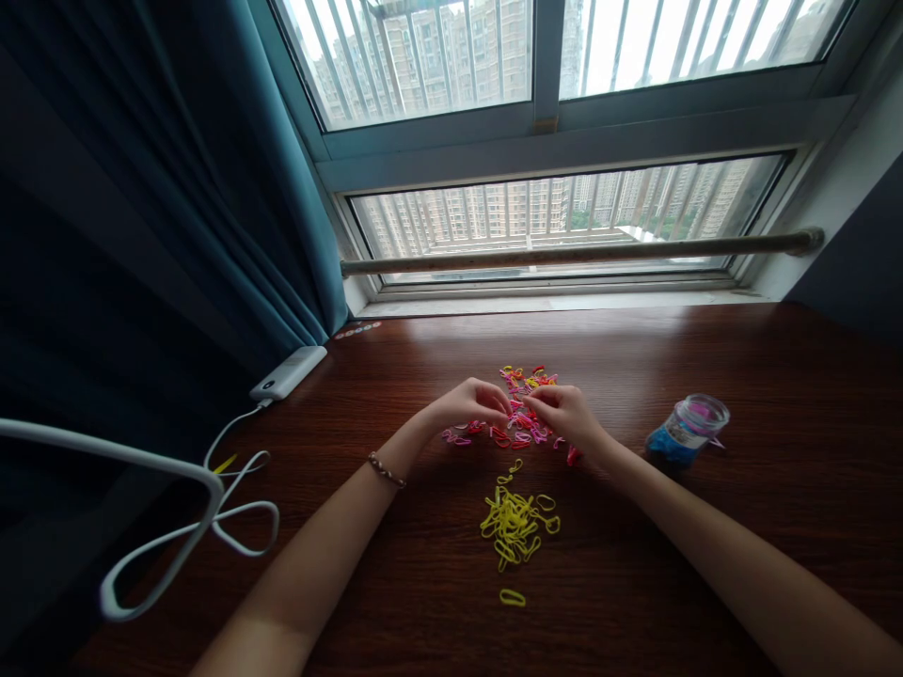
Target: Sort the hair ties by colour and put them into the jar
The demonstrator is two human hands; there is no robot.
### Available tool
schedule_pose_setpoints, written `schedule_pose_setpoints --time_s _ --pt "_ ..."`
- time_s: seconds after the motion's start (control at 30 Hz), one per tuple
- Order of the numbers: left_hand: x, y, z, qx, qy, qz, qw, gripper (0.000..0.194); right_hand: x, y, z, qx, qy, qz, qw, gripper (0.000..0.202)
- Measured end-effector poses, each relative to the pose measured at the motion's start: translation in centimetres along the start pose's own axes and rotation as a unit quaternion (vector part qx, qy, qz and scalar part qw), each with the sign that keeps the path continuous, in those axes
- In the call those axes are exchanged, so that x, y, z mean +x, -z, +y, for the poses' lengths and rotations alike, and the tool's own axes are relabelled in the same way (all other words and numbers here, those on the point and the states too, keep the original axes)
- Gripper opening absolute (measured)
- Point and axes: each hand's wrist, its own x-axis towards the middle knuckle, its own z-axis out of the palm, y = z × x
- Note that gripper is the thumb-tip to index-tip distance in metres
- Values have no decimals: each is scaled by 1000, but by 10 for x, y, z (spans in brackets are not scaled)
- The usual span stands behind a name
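Note:
Small rubber bands in pink, red, orange and yellow lie in a loose mixed pile [530,434] on the dark wooden table [797,527]. At the left side of this pile is my left hand [474,404], its fingers loosely bent and a little apart, with nothing visible in them. My right hand [568,414] is over the right side, thumb and forefinger pinched together; whatever is between them is too small to make out. Nearer to me sits a separate heap of yellow rubber bands [514,527], with a single yellow band [512,598] in front of it.
Right of my right hand, a clear plastic jar [688,428] with blue and pink contents leans at a tilt. A white power bank [289,372] with a looped white cable [240,527] lies at the left, beside a blue curtain [282,235]. A window with a rail [578,254] borders the back.

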Motion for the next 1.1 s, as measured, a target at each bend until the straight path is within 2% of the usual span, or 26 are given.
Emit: schedule_pose_setpoints --time_s 0.07,0.13,0.17,0.2,0.23,0.27,0.33,0.4,0.43,0.47,0.53,0.63,0.83,0.97,1.1 --pt "-2 -8 7 41 7 -86 995 24 2 4 8 -50 -2 67 996 31" --pt "-4 -15 11 63 19 -172 983 22 3 7 15 -95 7 100 990 31" --pt "-4 -16 12 70 23 -196 978 23 4 7 17 -114 21 108 987 29" --pt "-4 -16 12 80 20 -197 977 24 5 7 20 -132 40 109 984 27" --pt "-2 -15 10 95 10 -172 980 26 7 6 21 -152 65 102 981 26" --pt "0 -12 7 117 -6 -121 986 27 8 4 22 -171 91 89 977 24" --pt "5 -3 -4 176 -42 29 983 27 13 -2 25 -213 137 47 966 26" --pt "12 6 -17 245 -66 183 950 22 16 -8 27 -260 151 2 954 30" --pt "15 10 -24 273 -67 226 933 20 17 -11 29 -285 145 -15 947 33" --pt "17 13 -30 293 -69 246 921 18 17 -14 32 -310 136 -28 941 36" --pt "21 17 -40 311 -65 256 913 15 17 -16 36 -347 116 -48 929 40" --pt "23 18 -46 309 -52 250 916 13 16 -15 40 -361 110 -66 924 39" --pt "19 18 -43 289 -33 222 931 12 19 -12 39 -316 126 -51 939 33" --pt "15 21 -43 278 -24 205 938 15 16 -5 31 -192 146 17 970 32" --pt "14 20 -43 277 -20 205 939 16 8 4 21 -99 101 109 984 29"
